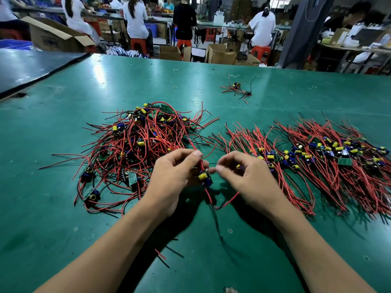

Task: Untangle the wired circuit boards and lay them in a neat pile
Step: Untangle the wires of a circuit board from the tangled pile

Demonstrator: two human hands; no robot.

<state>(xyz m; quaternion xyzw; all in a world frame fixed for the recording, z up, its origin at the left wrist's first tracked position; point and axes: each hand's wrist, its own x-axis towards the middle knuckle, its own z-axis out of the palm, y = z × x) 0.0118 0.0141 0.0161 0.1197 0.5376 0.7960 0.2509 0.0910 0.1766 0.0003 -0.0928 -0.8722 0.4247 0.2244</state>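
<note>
Right of the grip, on the green table (pixel 127 81), a combed pile (pixel 317 157) spreads wide; left, a tangled heap (pixel 137 144) nearly as big awaits. The left hand (pixel 175 178) pinches the red wire (pixel 193 146) of one board (pixel 205 179); whether the curled right hand (pixel 249 178) grips anything is unclear.

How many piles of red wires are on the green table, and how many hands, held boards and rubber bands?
Piles of wired boards: 3 (tangled heap, combed pile, small far bunch)
In the hands, a wired circuit board: 1
Hands: 2 (left hand, right hand)
Rubber band: 1
Total: 7
</note>
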